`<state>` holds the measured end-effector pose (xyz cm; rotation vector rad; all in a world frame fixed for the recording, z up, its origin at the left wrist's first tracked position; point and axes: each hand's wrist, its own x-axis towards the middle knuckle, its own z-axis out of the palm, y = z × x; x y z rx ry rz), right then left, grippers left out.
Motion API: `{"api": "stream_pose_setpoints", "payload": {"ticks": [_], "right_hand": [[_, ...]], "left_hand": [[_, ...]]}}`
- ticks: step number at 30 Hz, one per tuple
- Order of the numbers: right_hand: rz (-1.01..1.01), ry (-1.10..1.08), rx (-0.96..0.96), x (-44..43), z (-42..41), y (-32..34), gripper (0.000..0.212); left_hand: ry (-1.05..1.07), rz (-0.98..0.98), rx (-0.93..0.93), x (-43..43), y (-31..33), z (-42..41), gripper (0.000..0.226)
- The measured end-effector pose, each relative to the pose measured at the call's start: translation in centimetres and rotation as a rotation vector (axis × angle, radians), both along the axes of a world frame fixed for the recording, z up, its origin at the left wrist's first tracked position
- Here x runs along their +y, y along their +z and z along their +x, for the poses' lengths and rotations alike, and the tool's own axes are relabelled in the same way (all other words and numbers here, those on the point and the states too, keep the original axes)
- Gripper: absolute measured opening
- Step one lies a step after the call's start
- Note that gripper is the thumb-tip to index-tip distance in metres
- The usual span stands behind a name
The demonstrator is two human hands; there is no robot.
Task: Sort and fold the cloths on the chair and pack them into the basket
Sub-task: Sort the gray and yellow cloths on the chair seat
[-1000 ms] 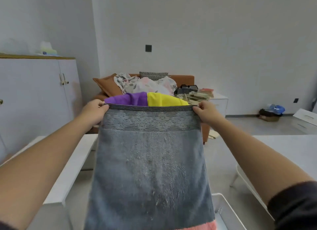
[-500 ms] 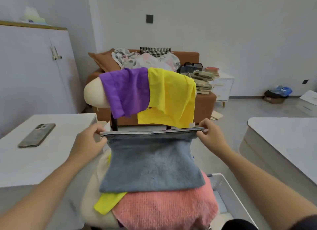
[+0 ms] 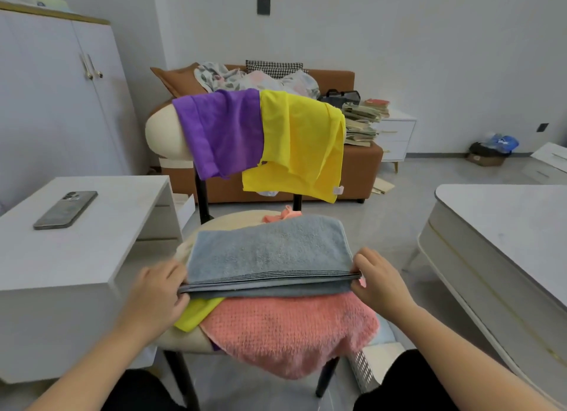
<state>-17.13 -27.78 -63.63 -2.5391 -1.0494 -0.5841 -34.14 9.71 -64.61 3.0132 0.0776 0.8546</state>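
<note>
A grey towel (image 3: 267, 251) lies folded in half on the cream chair (image 3: 162, 131), on top of a pink towel (image 3: 291, 327) and a yellow cloth (image 3: 196, 314). My left hand (image 3: 156, 294) pinches the towel's near left corners, and my right hand (image 3: 379, 280) pinches the near right corners. A purple cloth (image 3: 224, 134) and a second yellow cloth (image 3: 302, 143) hang over the chair's backrest. Only a corner of the white perforated basket (image 3: 366, 369) shows on the floor under the chair's right side.
A white table (image 3: 101, 257) with a phone (image 3: 66, 209) on it stands close on the left. Another white table (image 3: 506, 235) stands on the right. Behind the chair are a brown sofa (image 3: 362, 162) with bedding and a stack of books (image 3: 362, 119).
Both hands brought the grey towel down from held up in front of me onto the chair pile, folding it in half with the doubled edges toward me.
</note>
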Motion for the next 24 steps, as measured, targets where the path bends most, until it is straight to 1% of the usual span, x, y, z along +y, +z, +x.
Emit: {"api": "stream_pose_setpoints", "payload": {"ticks": [3, 5, 6, 9, 10, 12, 14, 15, 16, 18, 19, 22, 23, 24], "right_hand": [[-0.008, 0.020, -0.047, 0.2, 0.0, -0.6, 0.033], [-0.048, 0.043, -0.029, 0.3, 0.1, -1.4, 0.033], [-0.079, 0.054, -0.011, 0.3, 0.1, -1.8, 0.031], [-0.197, 0.065, 0.013, 0.3, -0.2, -2.4, 0.014], [-0.201, 0.065, 0.008, 0.2, -0.2, -2.3, 0.015], [-0.122, 0.031, 0.053, 0.4, 0.0, -1.3, 0.021], [0.010, -0.006, 0.077, 1.8, 0.5, 0.0, 0.030], [0.047, -0.002, 0.080, 3.1, 0.7, 0.8, 0.036], [0.040, 0.014, 0.099, 4.7, 0.8, 1.5, 0.044], [-0.048, 0.046, 0.195, 8.3, 0.9, 2.6, 0.055], [-0.102, 0.043, 0.234, 10.1, 1.0, 2.7, 0.057], [-0.234, -0.011, 0.268, 13.8, 1.7, 1.5, 0.061], [-0.280, -0.041, 0.290, 14.3, 1.9, 0.6, 0.064], [-0.317, -0.070, 0.315, 14.6, 2.1, -0.3, 0.071]], "left_hand": [[0.024, 0.030, 0.015, 0.3, -0.6, -0.1, 0.019], [0.006, 0.051, 0.048, 0.5, -1.1, 0.0, 0.020], [-0.003, 0.052, 0.062, 0.6, -1.3, 0.1, 0.019], [-0.033, 0.044, 0.106, 0.8, -1.8, 0.1, 0.020], [-0.035, 0.038, 0.113, 0.7, -1.8, 0.0, 0.023], [-0.004, -0.031, 0.106, 0.6, -1.2, 0.2, 0.031], [0.025, -0.146, 0.046, -0.2, 0.3, 1.3, 0.034], [0.024, -0.198, 0.015, -0.9, 1.1, 2.3, 0.039], [0.012, -0.249, 0.009, -1.8, 1.9, 3.5, 0.048], [-0.037, -0.318, 0.052, -3.8, 3.0, 6.2, 0.064], [-0.058, -0.337, 0.097, -4.7, 3.1, 7.7, 0.067], [-0.062, -0.370, 0.268, -6.4, 1.8, 11.1, 0.070], [-0.024, -0.363, 0.340, -6.4, 0.8, 11.6, 0.066], [0.027, -0.349, 0.413, -6.3, -0.3, 11.9, 0.062]]}}
